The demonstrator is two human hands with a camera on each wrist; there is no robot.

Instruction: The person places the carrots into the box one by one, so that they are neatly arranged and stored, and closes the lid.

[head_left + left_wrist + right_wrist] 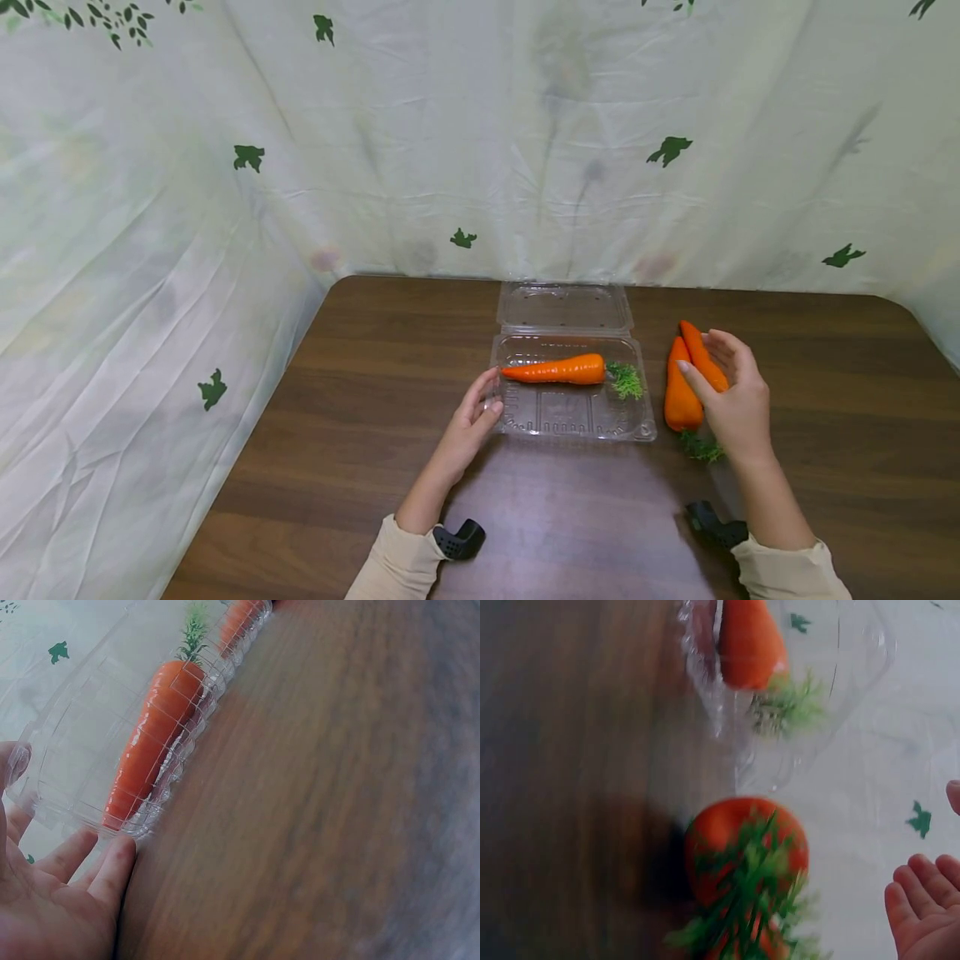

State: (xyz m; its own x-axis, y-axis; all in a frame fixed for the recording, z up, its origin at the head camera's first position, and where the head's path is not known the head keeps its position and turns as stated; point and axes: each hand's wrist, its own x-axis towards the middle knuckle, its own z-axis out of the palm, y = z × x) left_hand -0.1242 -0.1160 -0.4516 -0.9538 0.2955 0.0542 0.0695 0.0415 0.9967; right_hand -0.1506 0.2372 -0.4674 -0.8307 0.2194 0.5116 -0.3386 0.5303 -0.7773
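A clear plastic clamshell box (572, 425) lies with its lid (564, 307) folded back. Inside its base is an orange carrot (558, 369) with a green leafy top, tip toward the left. My left hand (467, 429) touches the box's left end; the left wrist view shows its fingers (112, 874) extended against the plastic. Right of the box, two more carrots lie side by side, a left one (681, 392) and a right one (703, 357). My right hand (738, 404) is over them, thumb and fingers apart; its fingers (922, 889) look straight in the right wrist view.
The dark wooden table (585, 517) ends at a pale hanging cloth (420, 167) with green leaf prints. The opened lid lies close to that back edge. A black wrist device (459, 540) sits on each forearm, over beige sleeves.
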